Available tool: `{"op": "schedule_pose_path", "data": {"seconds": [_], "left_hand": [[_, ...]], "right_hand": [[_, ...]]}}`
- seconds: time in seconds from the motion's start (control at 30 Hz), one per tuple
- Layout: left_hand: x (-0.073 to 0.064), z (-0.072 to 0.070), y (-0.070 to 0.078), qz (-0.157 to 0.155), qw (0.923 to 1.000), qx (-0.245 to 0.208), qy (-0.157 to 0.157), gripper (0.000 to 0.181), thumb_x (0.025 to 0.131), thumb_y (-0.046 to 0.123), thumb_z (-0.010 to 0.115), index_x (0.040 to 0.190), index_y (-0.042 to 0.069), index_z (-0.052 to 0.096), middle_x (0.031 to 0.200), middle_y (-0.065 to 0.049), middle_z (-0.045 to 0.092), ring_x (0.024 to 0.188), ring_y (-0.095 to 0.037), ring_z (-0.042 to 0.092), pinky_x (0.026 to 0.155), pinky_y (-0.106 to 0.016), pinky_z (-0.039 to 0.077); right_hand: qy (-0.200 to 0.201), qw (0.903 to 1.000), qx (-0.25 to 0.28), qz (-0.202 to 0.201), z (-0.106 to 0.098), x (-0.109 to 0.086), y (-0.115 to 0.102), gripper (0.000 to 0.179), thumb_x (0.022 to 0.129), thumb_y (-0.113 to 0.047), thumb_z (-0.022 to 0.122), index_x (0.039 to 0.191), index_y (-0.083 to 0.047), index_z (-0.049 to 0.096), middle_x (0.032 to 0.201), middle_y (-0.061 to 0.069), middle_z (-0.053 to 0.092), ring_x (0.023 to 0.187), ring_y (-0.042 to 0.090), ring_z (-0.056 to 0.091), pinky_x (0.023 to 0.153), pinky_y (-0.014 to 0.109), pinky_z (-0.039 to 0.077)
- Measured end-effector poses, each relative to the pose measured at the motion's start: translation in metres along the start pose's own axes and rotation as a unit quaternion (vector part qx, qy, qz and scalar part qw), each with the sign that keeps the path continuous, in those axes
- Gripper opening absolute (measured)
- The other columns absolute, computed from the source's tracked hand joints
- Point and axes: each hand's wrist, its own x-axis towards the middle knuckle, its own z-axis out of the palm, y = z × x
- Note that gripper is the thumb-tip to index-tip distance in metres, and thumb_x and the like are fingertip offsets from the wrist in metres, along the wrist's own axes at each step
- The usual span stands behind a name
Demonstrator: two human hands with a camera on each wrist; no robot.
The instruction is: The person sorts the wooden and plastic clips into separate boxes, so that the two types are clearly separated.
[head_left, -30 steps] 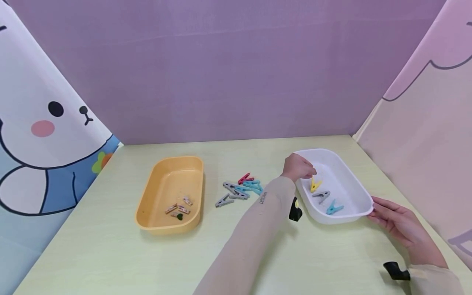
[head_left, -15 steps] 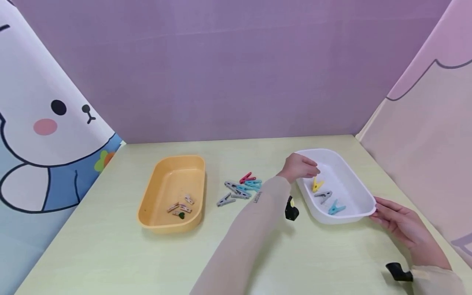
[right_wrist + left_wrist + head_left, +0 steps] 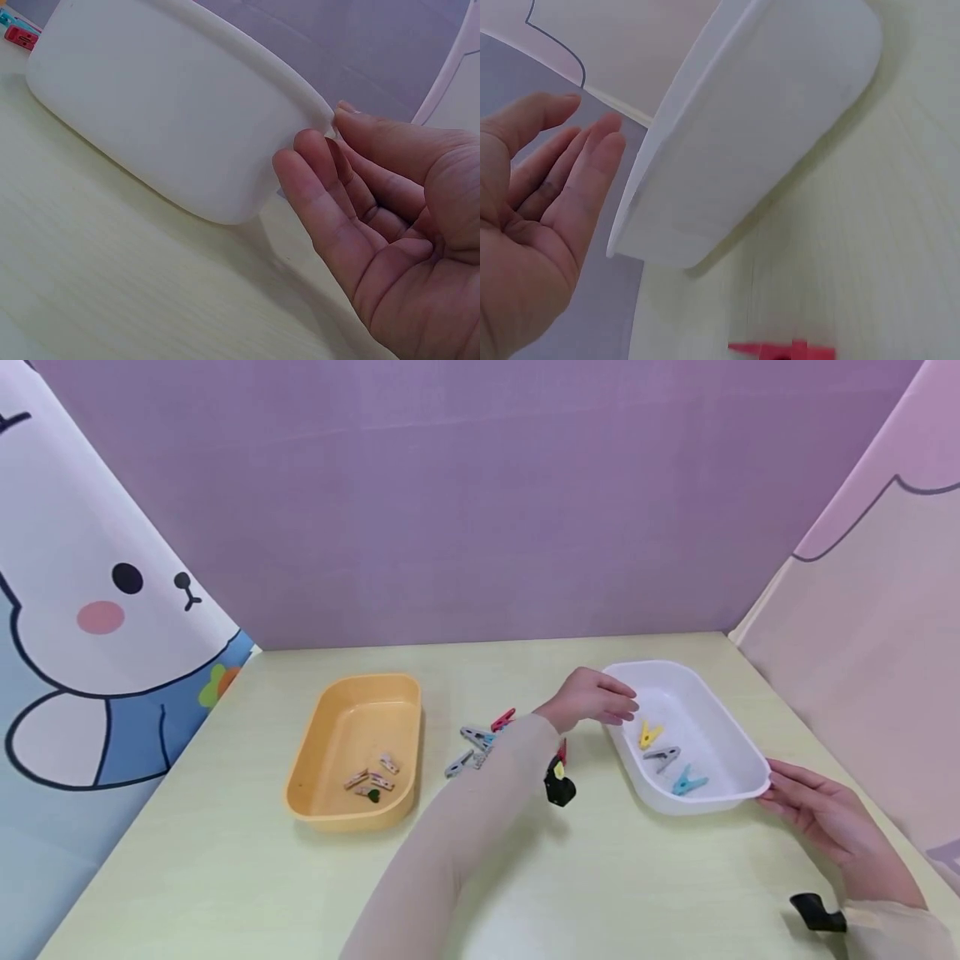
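A white plastic basin (image 3: pixel 701 718) stands at the right of the table, holding a yellow clothespin (image 3: pixel 649 734), a grey clothespin (image 3: pixel 663 755) and a light blue clothespin (image 3: pixel 687 780). Over its left rim hovers my left hand (image 3: pixel 596 697), fingers loosely spread and nothing between them; the left wrist view shows this hand (image 3: pixel 547 187) beside the outer wall. My right hand (image 3: pixel 821 814) pinches the rim at the near right corner. In the right wrist view its thumb (image 3: pixel 382 142) is at the rim, with the fingers under it against the wall.
A yellow basin (image 3: pixel 311 760) with several small wooden pegs (image 3: pixel 381 782) stands at the left. Between the basins lies a pile of clothespins, including a grey one (image 3: pixel 459 764) and a red one (image 3: pixel 503 720), partly hidden by my left sleeve (image 3: pixel 465 827).
My left hand has drawn back leftward from over the white basin, its fingers loosening, and the forearm now covers part of the pile. My right hand stays on the rim.
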Motion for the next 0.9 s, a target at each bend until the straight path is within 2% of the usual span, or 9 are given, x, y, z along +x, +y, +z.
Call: {"op": "schedule_pose_path", "data": {"seconds": [0.17, 0.5, 0.73, 0.9], "left_hand": [[-0.012, -0.02, -0.001, 0.002, 0.9994, 0.021, -0.028, 0.023, 0.087, 0.003, 0.075, 0.107, -0.007, 0.073, 0.085, -0.007, 0.074, 0.075, -0.019, 0.073, 0.069, -0.031, 0.061], [-0.04, -0.058, -0.003, -0.011, 0.9953, 0.087, -0.04, 0.026, 0.093, 0.012, 0.072, 0.114, -0.004, 0.071, 0.1, -0.01, 0.075, 0.083, -0.019, 0.073, 0.072, -0.032, 0.061], [-0.059, -0.088, -0.01, -0.023, 0.9867, 0.153, -0.052, 0.029, 0.091, 0.014, 0.073, 0.115, -0.002, 0.071, 0.099, -0.004, 0.074, 0.087, -0.021, 0.072, 0.079, -0.039, 0.06], [-0.07, -0.112, -0.017, -0.036, 0.9769, 0.204, -0.051, 0.033, 0.09, 0.015, 0.075, 0.118, -0.002, 0.07, 0.098, -0.003, 0.074, 0.085, -0.019, 0.071, 0.075, -0.034, 0.06]], "right_hand": [[-0.001, 1.0, 0.0, -0.001, 0.0, -0.001, 0.001, 0.046, 0.102, 0.017, 0.024, 0.128, 0.01, 0.061, 0.121, 0.023, 0.066, 0.106, 0.034, 0.067, 0.091, 0.039, 0.053], [-0.011, 0.9999, 0.003, 0.0, 0.003, 0.001, 0.001, 0.044, 0.102, 0.016, 0.025, 0.128, 0.01, 0.061, 0.122, 0.023, 0.065, 0.108, 0.034, 0.067, 0.092, 0.038, 0.052], [-0.013, 0.9999, -0.001, 0.001, 0.003, 0.002, 0.001, 0.045, 0.102, 0.016, 0.025, 0.129, 0.009, 0.061, 0.122, 0.022, 0.065, 0.108, 0.033, 0.067, 0.092, 0.038, 0.053], [-0.013, 0.9999, -0.003, 0.0, 0.002, 0.001, 0.001, 0.046, 0.102, 0.016, 0.024, 0.129, 0.009, 0.061, 0.123, 0.022, 0.065, 0.108, 0.033, 0.067, 0.092, 0.039, 0.053]]}}
